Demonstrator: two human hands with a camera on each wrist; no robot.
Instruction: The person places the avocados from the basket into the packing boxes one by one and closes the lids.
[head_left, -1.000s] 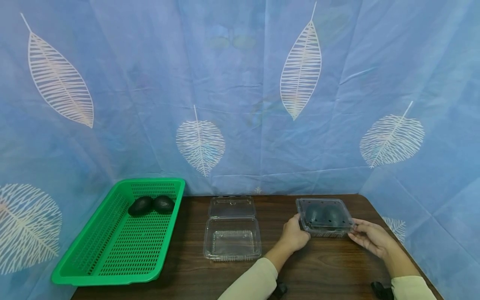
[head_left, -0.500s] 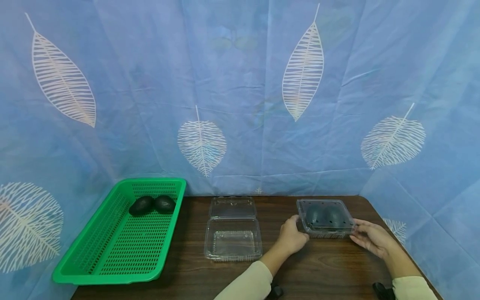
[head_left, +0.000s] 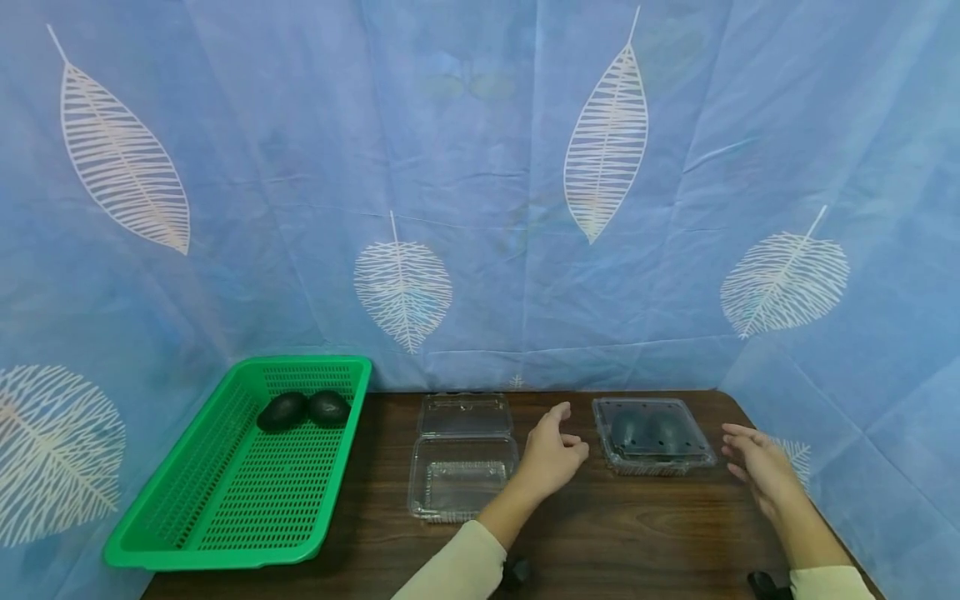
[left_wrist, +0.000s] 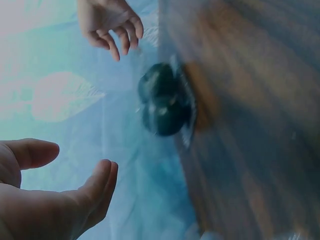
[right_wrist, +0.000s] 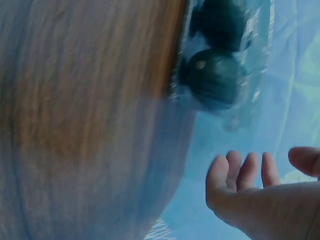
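— Both hands have let go of the closed clamshell (head_left: 651,435) since a moment ago; it sits on the table (head_left: 660,533) near the right rear corner, two dark avocados inside.

— And the hands?

— Left hand (head_left: 551,454) and right hand (head_left: 757,467) flank it, fingers loose, holding nothing.

— Any label?

— No writing can be read on it.

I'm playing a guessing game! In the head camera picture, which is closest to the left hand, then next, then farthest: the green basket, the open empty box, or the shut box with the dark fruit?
From the left hand:
1. Open empty box, just to its left, nearly touching.
2. Shut box with dark fruit, a short gap to its right.
3. Green basket, far off at the table's left end.
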